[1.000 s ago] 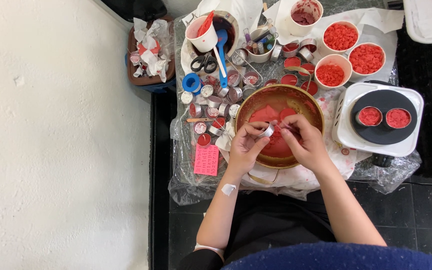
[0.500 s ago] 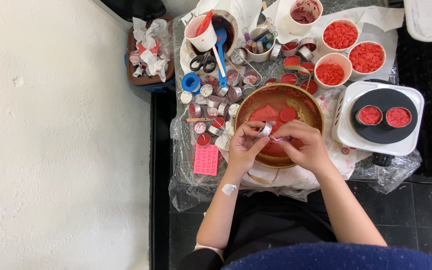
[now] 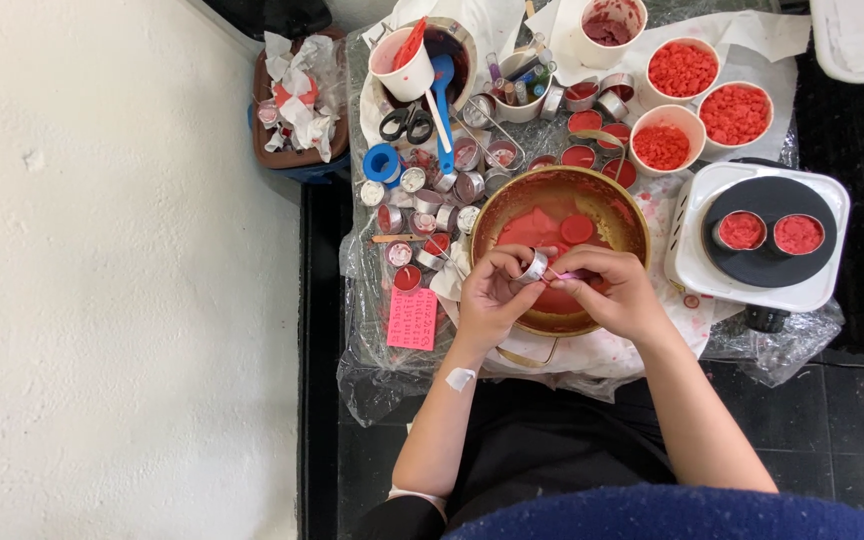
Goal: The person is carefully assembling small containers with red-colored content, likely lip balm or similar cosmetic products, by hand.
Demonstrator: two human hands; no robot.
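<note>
Over the brass bowl [image 3: 614, 205] — your left hand [image 3: 487, 300] pinches a small metal cup [image 3: 533, 266] between its fingertips, held above the red wax in the bowl. Your right hand [image 3: 617, 292] is pressed around a thin pink stick [image 3: 564, 276] touching that cup. Beside the bowl's right rim — a white hotplate [image 3: 694, 262] bearing two filled tins.

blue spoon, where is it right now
In the head view the blue spoon lies at the table's far left, its handle running down past the black scissors from beside the white cup.
</note>
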